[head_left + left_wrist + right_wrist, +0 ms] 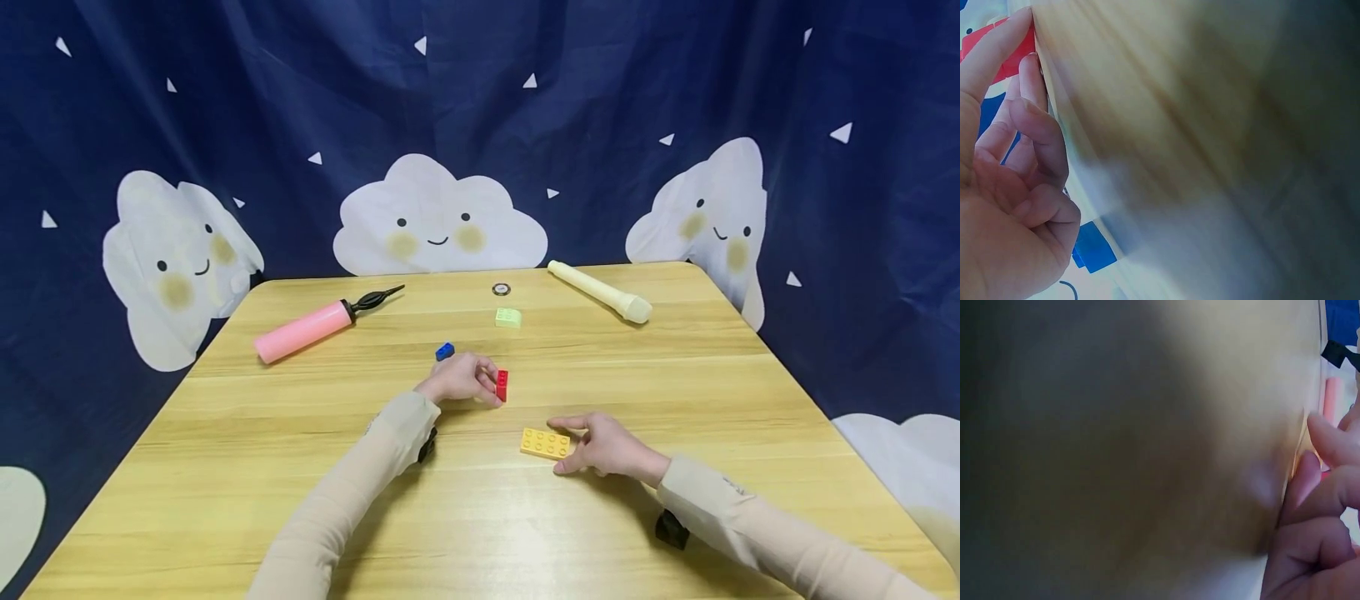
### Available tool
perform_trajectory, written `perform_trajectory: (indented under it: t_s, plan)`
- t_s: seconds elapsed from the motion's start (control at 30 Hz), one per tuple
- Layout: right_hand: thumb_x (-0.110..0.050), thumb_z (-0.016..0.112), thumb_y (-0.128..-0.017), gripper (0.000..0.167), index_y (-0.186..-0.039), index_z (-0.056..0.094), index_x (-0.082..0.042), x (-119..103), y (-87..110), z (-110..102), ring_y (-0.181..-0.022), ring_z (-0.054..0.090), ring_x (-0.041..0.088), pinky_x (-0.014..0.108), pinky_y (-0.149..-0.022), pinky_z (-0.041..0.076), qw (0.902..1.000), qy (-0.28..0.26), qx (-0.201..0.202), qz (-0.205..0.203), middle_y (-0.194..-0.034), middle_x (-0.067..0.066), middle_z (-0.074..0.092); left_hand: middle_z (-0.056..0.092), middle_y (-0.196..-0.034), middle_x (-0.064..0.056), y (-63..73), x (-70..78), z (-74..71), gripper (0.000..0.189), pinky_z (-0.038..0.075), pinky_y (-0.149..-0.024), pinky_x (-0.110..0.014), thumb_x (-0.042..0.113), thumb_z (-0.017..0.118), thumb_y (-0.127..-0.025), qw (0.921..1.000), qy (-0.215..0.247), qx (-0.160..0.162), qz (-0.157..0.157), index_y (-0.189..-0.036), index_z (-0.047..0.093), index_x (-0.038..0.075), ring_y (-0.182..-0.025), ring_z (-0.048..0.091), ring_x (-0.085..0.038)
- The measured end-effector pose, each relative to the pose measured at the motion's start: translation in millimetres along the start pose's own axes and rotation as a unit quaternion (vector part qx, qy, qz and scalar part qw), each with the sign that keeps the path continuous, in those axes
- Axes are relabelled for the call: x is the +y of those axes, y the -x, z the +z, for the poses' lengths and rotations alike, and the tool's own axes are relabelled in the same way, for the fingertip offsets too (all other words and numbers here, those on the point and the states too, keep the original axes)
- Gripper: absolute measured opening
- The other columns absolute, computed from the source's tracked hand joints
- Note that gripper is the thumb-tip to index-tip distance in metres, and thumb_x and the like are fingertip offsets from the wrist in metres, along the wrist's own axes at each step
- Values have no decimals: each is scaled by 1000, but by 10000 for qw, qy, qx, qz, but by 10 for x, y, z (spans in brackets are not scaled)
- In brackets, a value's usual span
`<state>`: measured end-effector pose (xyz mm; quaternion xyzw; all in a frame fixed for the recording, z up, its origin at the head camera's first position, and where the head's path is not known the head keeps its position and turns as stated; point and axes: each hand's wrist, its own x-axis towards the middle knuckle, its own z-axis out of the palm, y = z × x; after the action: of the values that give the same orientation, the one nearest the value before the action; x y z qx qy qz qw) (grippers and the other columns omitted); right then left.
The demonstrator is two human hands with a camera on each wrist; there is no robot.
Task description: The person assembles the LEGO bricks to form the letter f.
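Note:
My left hand (467, 377) is at a small red building brick (502, 385), its thumb and fingertips pinching the brick's left side. In the left wrist view the thumb covers part of the red brick (1015, 55), and the other fingers are bent. Just beyond this hand lies a small blue brick (445, 351). To the right, my right hand (609, 446) reaches around the right end of a yellow brick (545, 443) with two rows of studs. Its index finger lies along the far edge and its thumb by the near edge, spread apart.
Farther back on the wooden table (360, 508) are a pale green brick (507, 317) and a round dark-rimmed disc (501, 289). A pink hand pump (305, 331) with a black nozzle lies at the left. At the back right lies a cream toy microphone (600, 292).

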<state>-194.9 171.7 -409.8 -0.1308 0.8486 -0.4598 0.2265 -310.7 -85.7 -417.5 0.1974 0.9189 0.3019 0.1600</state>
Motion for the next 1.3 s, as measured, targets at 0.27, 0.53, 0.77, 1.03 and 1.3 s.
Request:
perform_trajectory:
  t_s: [0.27, 0.53, 0.77, 1.03, 1.3]
  plan:
    - [-6, 81, -71, 60, -127, 60, 0, 90, -57, 56, -41, 31, 4, 16, -40, 28, 9979, -546, 291, 168, -63, 3, 64, 69, -75, 14, 5, 3, -4, 32, 37, -85, -32, 35, 86, -68, 9999, -95, 2, 68, -91, 67, 23, -79, 61, -2]
    - [-16, 82, -73, 52, -119, 65, 2, 75, -86, 40, -40, 36, 3, 16, -39, 31, 9992, -129, 264, -258, -56, -1, 59, 69, -75, 14, 2, -9, 3, 31, 38, -85, -31, 34, 86, -69, 9999, -36, -8, 103, -91, 66, 23, -79, 61, -2]
    - [-20, 77, -77, 44, -113, 67, 4, -35, -129, -90, -43, 29, 0, 16, -41, 27, 9968, 21, -204, -767, -59, -1, 57, 70, -75, 14, 7, -22, 4, 31, 38, -86, -31, 33, 86, -69, 9998, 12, -10, 181, -92, 66, 23, -78, 61, -2]
    - [-14, 76, -79, 41, -115, 66, 3, -88, -214, -133, -42, 28, 1, 15, -41, 27, 9931, -686, -701, -637, -71, 1, 61, 69, -74, 15, -4, -32, 0, 33, 36, -87, -33, 35, 85, -69, 9998, -32, -12, 194, -94, 66, 24, -79, 61, -2]
    - [-11, 75, -80, 50, -126, 60, 2, -185, -494, -280, -43, 29, 2, 17, -42, 26, 9924, -1047, 276, -589, -90, 4, 59, 69, -75, 13, 3, -30, 13, 32, 36, -79, -29, 32, 86, -68, 9998, 77, 21, 170, -91, 66, 22, -74, 61, -3]
